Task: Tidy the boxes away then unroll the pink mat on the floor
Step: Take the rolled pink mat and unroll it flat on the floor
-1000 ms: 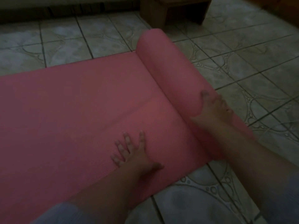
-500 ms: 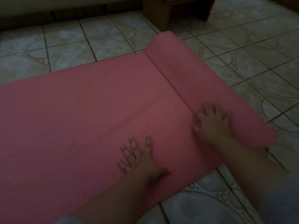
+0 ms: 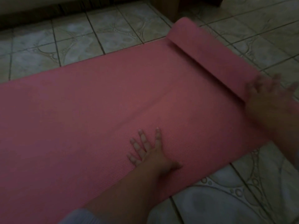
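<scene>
My left hand (image 3: 150, 152) lay flat on the unrolled part of the pink mat (image 3: 97, 110), fingers spread and palm down, gripping nothing; I judged that it served to pin the sheet so the flat section would not slide on the tiled floor (image 3: 242, 199). My right hand (image 3: 267, 94) was at the near end of the remaining roll (image 3: 215, 57), blurred by motion. Its fingers appeared splayed and open, but I could not tell whether it touched the roll or had hold of anything. Its position against the roll's near end was consistent with pushing the roll away, along the floor. The mat lay on the tiles, most of the visible length flat, running off the left edge of the view. The roll sat at the mat's right end, resting on the floor, its far end near a wooden furniture leg (image 3: 166, 7). A shallow crease ran across the flat section just ahead of the left fingers. No boxes appeared in view, so I judged the work to be in the unrolling step, with a short rolled length left to lay out. The dim light limited finer detail.
</scene>
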